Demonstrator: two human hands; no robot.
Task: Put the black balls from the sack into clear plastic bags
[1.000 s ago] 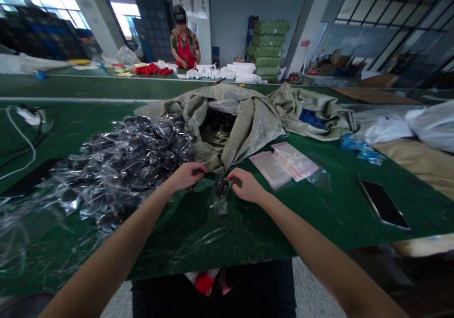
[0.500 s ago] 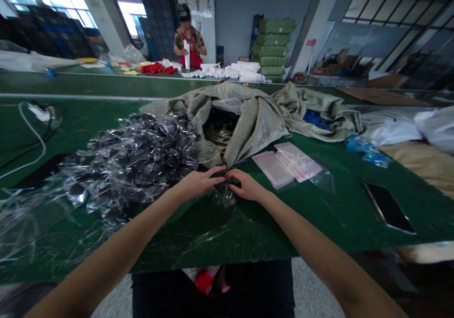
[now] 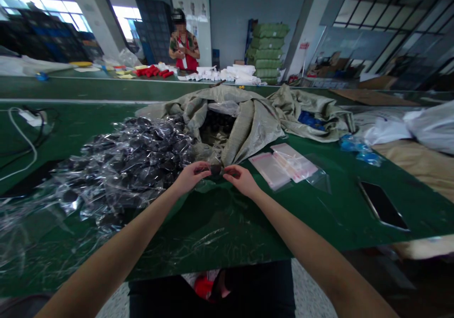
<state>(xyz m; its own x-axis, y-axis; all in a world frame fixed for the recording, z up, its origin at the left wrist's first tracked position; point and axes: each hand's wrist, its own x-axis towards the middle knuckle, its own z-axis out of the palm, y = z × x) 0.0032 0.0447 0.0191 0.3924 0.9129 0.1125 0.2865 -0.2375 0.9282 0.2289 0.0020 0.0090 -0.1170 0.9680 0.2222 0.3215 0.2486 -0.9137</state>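
Pinching a bagged piece [image 3: 215,169], left hand [image 3: 192,176] and right hand [image 3: 242,179] adjoin packets [image 3: 142,162] and sack [image 3: 257,129].

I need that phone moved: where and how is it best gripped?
Probably by its two long edges, the right hand coming from above: the phone lies flat on the green table, uncovered, and is narrower across than along.

Dim overall; windows [image 3: 51,4] blown out at ten o'clock; glare on plastic wrappers [image 3: 135,162] at nine; edges stretched, far detail soft.
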